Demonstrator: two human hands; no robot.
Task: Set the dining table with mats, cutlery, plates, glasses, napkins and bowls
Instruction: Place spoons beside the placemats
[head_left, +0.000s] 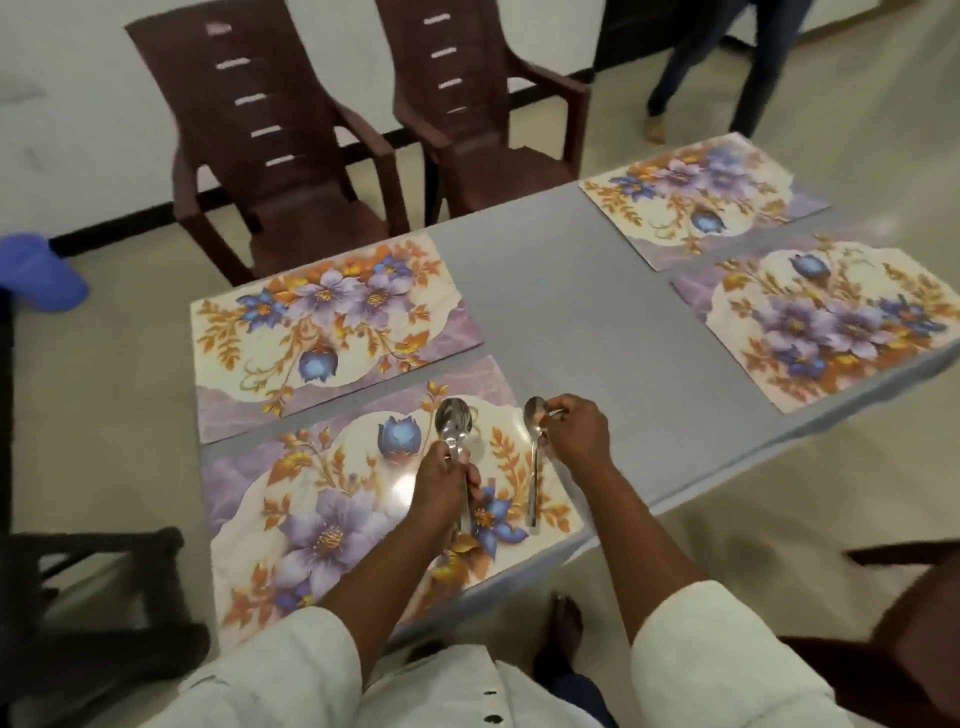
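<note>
In the head view, a person in pale rolled sleeves is standing at the near edge of a grey dining table (561, 291). Four floral place mats are lying on it: the nearest mat (337, 514) right under the hands, a second mat (322, 327) just beyond it, and two more mats at the far right end, one further off (706, 197) and one closer to the edge (826, 322).

The left hand (441, 483) is gripping a bunch of steel spoons (454, 421) by their handles, fingers curled tightly round them, with the bowls sticking up above the knuckles and the handle ends poking out below the hand, all over the nearest mat.

The right hand (574, 431) is pinching a single spoon (534, 457) near its bowl between thumb and fingertips. That spoon is lying lengthwise along the right edge of the nearest mat, bowl pointing away from the person and handle end resting on the mat; whether the bowl end is touching the mat is not clear.

Two brown plastic armchairs, one to the left (270, 156) and one to the right (467, 114), are standing beyond the table. Another person's legs (727, 62) are showing at the top right. A blue object (36, 270) is sitting at the left edge, blurred.
</note>
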